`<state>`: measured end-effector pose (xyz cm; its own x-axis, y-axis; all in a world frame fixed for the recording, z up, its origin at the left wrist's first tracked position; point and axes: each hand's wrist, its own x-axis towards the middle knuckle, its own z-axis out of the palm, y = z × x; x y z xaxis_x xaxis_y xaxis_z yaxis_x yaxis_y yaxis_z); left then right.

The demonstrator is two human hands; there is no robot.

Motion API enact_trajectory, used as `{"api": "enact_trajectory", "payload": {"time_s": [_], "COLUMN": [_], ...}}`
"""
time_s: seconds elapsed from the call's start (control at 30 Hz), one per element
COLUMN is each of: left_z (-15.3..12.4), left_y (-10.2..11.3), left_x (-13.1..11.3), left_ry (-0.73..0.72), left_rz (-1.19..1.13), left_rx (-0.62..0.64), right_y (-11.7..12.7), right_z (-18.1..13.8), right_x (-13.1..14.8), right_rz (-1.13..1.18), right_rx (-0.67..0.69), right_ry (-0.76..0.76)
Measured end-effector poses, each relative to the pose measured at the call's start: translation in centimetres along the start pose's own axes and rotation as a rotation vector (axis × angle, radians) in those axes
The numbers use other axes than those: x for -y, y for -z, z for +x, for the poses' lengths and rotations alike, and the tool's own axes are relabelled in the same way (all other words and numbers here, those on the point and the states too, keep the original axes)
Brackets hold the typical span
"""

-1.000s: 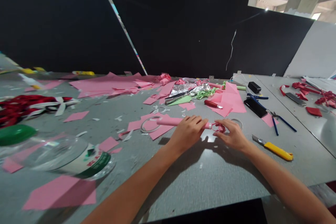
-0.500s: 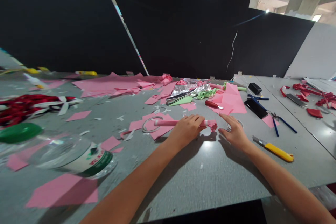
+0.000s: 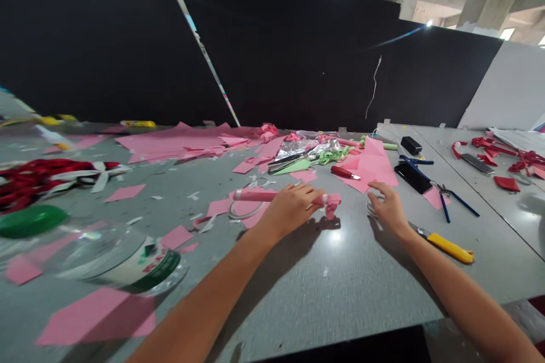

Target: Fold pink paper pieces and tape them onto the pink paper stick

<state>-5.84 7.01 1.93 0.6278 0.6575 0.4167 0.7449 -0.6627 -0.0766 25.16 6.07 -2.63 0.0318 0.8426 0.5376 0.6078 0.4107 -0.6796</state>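
My left hand (image 3: 293, 204) is closed over a pink rolled-paper tube (image 3: 255, 195), palm down. The tube lies sideways; its right end has a crumpled pink paper strip (image 3: 331, 210) hanging down. To the right, my right hand (image 3: 387, 207) has its fingers curled at a clear tape roll (image 3: 370, 207), which they partly hide. Another pale ring, like a tape roll (image 3: 232, 212), lies on pink paper below the tube's left end. A yellow utility knife (image 3: 449, 247) rests beside my right wrist, and a red-handled knife (image 3: 344, 172) lies beyond my hands.
On the grey table (image 3: 293, 306) stand a green-capped plastic bottle (image 3: 114, 258) at left and red-and-white ribbons (image 3: 51, 176). Pliers (image 3: 455, 198), a dark phone (image 3: 413, 177) and a black box (image 3: 411, 145) lie right. Scissors (image 3: 293, 160) and foil sit mid-back, before a black panel (image 3: 298, 39).
My right hand has moved right, away from the tube's end, onto the tape roll. My left hand and the tube have shifted slightly left, and the crumpled strip now hangs lower.
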Motion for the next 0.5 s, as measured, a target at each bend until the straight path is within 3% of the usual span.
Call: {"api": "enact_trajectory", "payload": {"time_s": [0.23,0.4,0.5], "left_z": [0.1,-1.3,-1.5], "left_y": [-0.6,-2.2,-2.6], "left_x": [0.5,2.7,2.7], "left_ry": [0.047,0.262,0.276], "left_rz": [-0.071,0.148,0.173], "left_rx": [-0.033,0.060,0.034], "right_y": [1.1,1.2,0.7], "right_z": [1.6,1.4,1.1], "right_x": [-2.1,-2.8,-2.5], "right_rz": [-0.100,-0.320,-0.438], "right_rx": [-0.055,0.179,0.342], "right_ry": [-0.059,0.030,0.097]}}
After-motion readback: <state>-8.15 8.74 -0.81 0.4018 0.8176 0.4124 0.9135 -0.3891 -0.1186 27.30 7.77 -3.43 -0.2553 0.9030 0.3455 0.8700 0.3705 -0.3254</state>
